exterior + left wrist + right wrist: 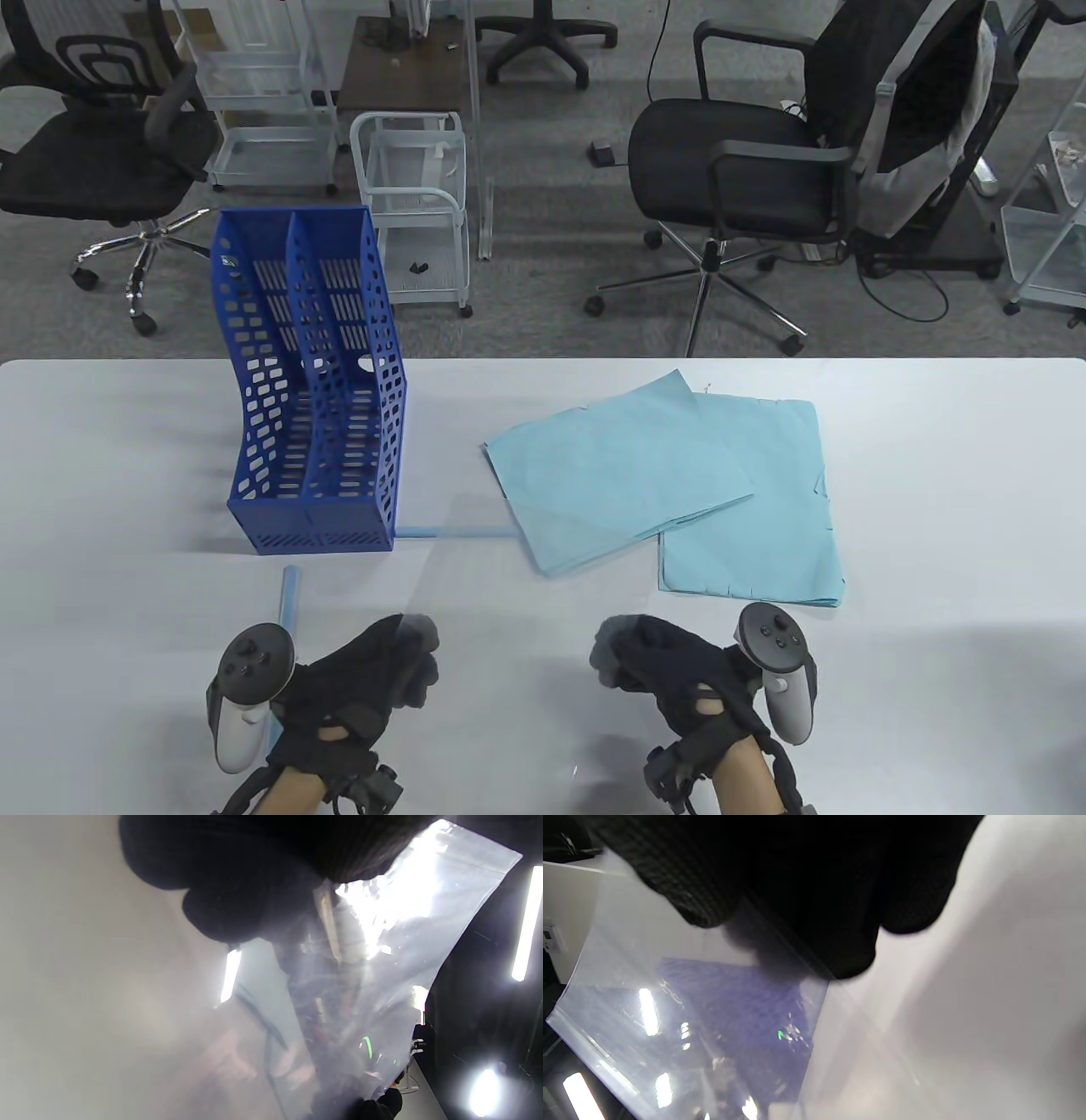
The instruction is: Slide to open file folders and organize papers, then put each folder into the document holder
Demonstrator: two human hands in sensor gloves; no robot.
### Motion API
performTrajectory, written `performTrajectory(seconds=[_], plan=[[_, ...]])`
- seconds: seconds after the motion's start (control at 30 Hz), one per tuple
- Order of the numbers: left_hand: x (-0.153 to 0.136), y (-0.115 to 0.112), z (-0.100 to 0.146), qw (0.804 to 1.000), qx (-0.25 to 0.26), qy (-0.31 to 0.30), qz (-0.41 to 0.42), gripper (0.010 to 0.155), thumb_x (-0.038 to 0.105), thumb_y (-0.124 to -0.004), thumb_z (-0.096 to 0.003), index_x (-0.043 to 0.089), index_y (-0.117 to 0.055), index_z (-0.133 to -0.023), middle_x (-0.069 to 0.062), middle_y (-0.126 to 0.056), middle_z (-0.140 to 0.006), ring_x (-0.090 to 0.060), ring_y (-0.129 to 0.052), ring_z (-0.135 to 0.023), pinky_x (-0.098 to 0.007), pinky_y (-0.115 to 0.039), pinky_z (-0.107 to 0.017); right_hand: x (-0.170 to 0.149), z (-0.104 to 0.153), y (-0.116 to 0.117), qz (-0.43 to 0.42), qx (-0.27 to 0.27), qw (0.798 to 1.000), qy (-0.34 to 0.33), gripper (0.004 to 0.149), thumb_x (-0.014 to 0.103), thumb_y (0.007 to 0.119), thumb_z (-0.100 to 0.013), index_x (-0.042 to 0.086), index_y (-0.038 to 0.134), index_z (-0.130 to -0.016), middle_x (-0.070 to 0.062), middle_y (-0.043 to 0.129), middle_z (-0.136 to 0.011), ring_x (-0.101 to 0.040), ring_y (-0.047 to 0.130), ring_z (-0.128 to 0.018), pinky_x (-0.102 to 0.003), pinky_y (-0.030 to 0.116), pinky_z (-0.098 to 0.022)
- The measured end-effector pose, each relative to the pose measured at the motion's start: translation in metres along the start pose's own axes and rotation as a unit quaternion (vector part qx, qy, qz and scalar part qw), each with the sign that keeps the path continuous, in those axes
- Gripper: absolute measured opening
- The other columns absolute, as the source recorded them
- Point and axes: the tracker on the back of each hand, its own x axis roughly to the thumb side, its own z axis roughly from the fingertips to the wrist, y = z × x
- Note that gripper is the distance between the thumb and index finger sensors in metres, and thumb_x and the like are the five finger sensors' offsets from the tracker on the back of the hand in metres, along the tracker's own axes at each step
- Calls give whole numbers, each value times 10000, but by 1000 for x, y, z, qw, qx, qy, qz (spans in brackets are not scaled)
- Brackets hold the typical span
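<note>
While both hands pinched it near the front edge of the counter (933,475), the clear folder (509,594) was stretched between them, so see-through that it was hard to spot from above. The left hand (365,688) held one side with its grip closed on the plastic, and the left wrist view showed the shiny sheet (382,963) coming out from under the dark fingers (237,899). The right hand (679,679) held the other side the same way, and the right wrist view showed its fingers (814,899) clamped on the clear sheet (691,1018), with blue showing through it. A thin light blue slide bar (288,598) lay on the counter just beside the left hand, and another light blue bar (454,532) lay between the holder and the papers. Farther back, two stacks of light blue papers (662,484) lay on the counter, one partly on top of the other. To their left stood the blue document holder (314,407), upright, with holes in its walls and two slots. Behind the counter were black office chairs (747,170) and white rolling carts (416,204) on a gray floor.
</note>
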Motion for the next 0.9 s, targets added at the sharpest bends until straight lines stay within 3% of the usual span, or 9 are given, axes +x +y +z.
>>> performTrajectory(seconds=[0.1, 0.17, 0.27, 0.33, 0.4, 0.5, 0.63, 0.77, 0.9], plan=[[-3, -2, -1, 997, -31, 52, -51, 532, 432, -815, -487, 244, -795, -985, -57, -966, -839, -285, -1026, -646, -486, -822, -561, 7, 5, -6, 46, -46, 998, 0, 408, 427, 904, -350, 206, 956, -689, 8, 1096, -533, -183, 1084, -403, -424, 898, -446], [-2, -4, 1, 992, 4, 69, -101, 637, 450, -839, -471, 243, -691, -1055, -77, -868, -962, -333, -945, -784, -523, -753, -641, 8, 8, -9, 68, -56, 996, 7, 405, 446, 921, -334, 215, 973, -662, 17, 1106, -501, -172, 1087, -375, -411, 905, -434], [7, -6, 6, 982, 50, 55, -173, 725, 471, -851, -463, 270, -574, -1102, -68, -742, -1064, -339, -846, -900, -527, -712, -677, 9, 9, -7, 87, -63, 994, 17, 408, 460, 937, -317, 206, 987, -632, 18, 1110, -463, -170, 1084, -341, -406, 908, -417], [14, -13, 8, 981, 51, 16, -188, 720, 469, -860, -455, 271, -596, -1096, -66, -763, -1052, -333, -866, -884, -523, -727, -665, 10, 9, 0, 101, -60, 993, 15, 412, 475, 935, -314, 210, 984, -626, 28, 1107, -452, -163, 1080, -334, -400, 908, -414], [20, -26, 6, 982, -19, -39, -182, 661, 459, -850, -465, 266, -669, -1071, -59, -836, -1001, -323, -925, -824, -518, -763, -634, 11, 9, 11, 112, -58, 992, 11, 415, 483, 929, -316, 212, 979, -626, 37, 1102, -449, -157, 1078, -331, -396, 908, -414], [21, -55, 5, 977, -148, -38, -152, 657, 483, -832, -475, 271, -668, -1074, -56, -835, -1012, -322, -928, -839, -521, -766, -639, 12, 8, 29, 124, -53, 991, 7, 420, 496, 926, -312, 214, 976, -618, 46, 1098, -440, -151, 1074, -326, -393, 909, -411], [12, -83, 3, 972, -222, -18, -75, 719, 508, -836, -471, 266, -595, -1104, -89, -769, -1064, -354, -889, -884, -541, -740, -659, 11, 7, 58, 131, -41, 990, 0, 427, 511, 921, -304, 219, 972, -611, 56, 1094, -429, -144, 1071, -317, -390, 912, -406], [9, -90, 7, 975, -206, -2, -83, 816, 544, -851, -452, 206, -505, -1109, -98, -768, -1042, -354, -922, -845, -534, -766, -636, 10, 6, 81, 124, -32, 992, 4, 441, 524, 916, -289, 217, 970, -600, 61, 1091, -413, -138, 1070, -302, -389, 917, -392], [14, -91, 14, 980, -149, 12, -130, 892, 574, -897, -412, 165, -497, -1097, -91, -828, -973, -325, -989, -763, -507, -823, -586, 7, 4, 96, 86, 15, 996, 17, 455, 532, 906, -287, 214, 962, -607, 62, 1088, -422, -141, 1070, -312, -389, 916, -398]])
